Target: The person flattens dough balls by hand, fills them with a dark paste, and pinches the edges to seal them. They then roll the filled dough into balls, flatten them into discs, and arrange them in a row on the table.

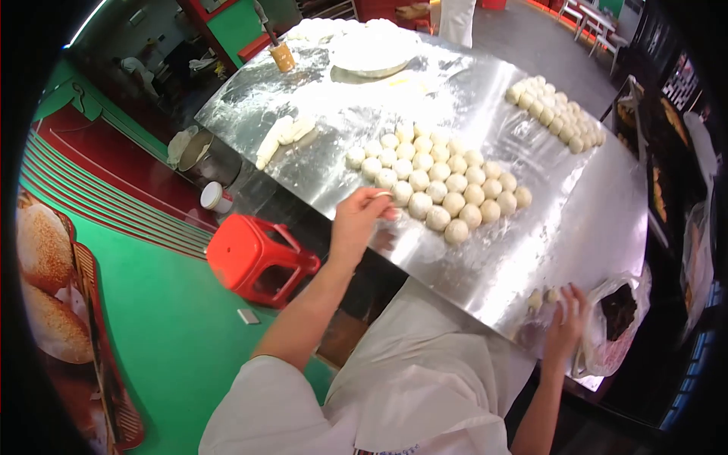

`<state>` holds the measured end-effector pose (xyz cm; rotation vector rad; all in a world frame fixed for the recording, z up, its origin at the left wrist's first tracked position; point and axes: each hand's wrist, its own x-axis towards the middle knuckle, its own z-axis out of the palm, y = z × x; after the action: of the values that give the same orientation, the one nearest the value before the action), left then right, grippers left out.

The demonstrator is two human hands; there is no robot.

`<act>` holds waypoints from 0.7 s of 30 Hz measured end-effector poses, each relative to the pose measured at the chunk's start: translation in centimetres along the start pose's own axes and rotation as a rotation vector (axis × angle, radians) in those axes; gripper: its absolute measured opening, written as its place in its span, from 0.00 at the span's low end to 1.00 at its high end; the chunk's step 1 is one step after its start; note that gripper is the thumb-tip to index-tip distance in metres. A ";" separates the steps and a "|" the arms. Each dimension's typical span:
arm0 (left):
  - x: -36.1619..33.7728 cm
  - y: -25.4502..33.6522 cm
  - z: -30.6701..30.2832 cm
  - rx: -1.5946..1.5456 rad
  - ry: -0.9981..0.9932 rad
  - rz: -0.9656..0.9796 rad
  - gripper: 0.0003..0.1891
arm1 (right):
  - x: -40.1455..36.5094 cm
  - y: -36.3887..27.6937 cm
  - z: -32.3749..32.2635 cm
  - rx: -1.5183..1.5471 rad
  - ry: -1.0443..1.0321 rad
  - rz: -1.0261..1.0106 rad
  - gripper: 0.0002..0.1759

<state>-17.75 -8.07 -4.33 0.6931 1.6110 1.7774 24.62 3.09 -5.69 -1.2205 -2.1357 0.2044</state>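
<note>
Rows of pale dough balls (pixel 437 189) sit close together on the floured metal table (pixel 485 280). My left hand (pixel 360 220) is at their near left edge, above the table's front edge, with thumb and fingers pinched together; a small pale bit shows at the fingertips, too small to name. On the right, my right hand (pixel 567 318) is low over the table's near corner, fingers stretched and slightly apart. Two small dough pieces (pixel 535 300) lie just left of its fingertips, the nearer one close to or touching them.
A second dough ball group (pixel 557 114) sits at the far right. Dough strips (pixel 280 138), a floury round pan (pixel 371 57) and a wooden-handled tool (pixel 282 57) are on the table. A plastic bag (pixel 644 292) is beside my right hand; a red stool (pixel 243 258) stands left.
</note>
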 end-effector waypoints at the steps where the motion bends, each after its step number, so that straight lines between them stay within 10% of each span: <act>1: 1.2 -1.0 -1.6 0.024 0.073 0.115 0.10 | -0.3 -0.1 0.6 0.038 -0.024 0.004 0.17; 18: 8.1 -5.2 -9.8 0.779 0.540 0.318 0.15 | -2.3 6.8 3.8 0.017 -0.095 0.147 0.20; 21: 8.0 -5.1 -9.9 0.773 0.518 0.390 0.14 | -0.2 2.0 0.9 0.096 -0.370 0.236 0.26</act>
<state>-29.87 -8.31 -10.79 0.9888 2.7337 1.6409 25.50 4.21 -7.35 -1.4662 -2.2501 0.6742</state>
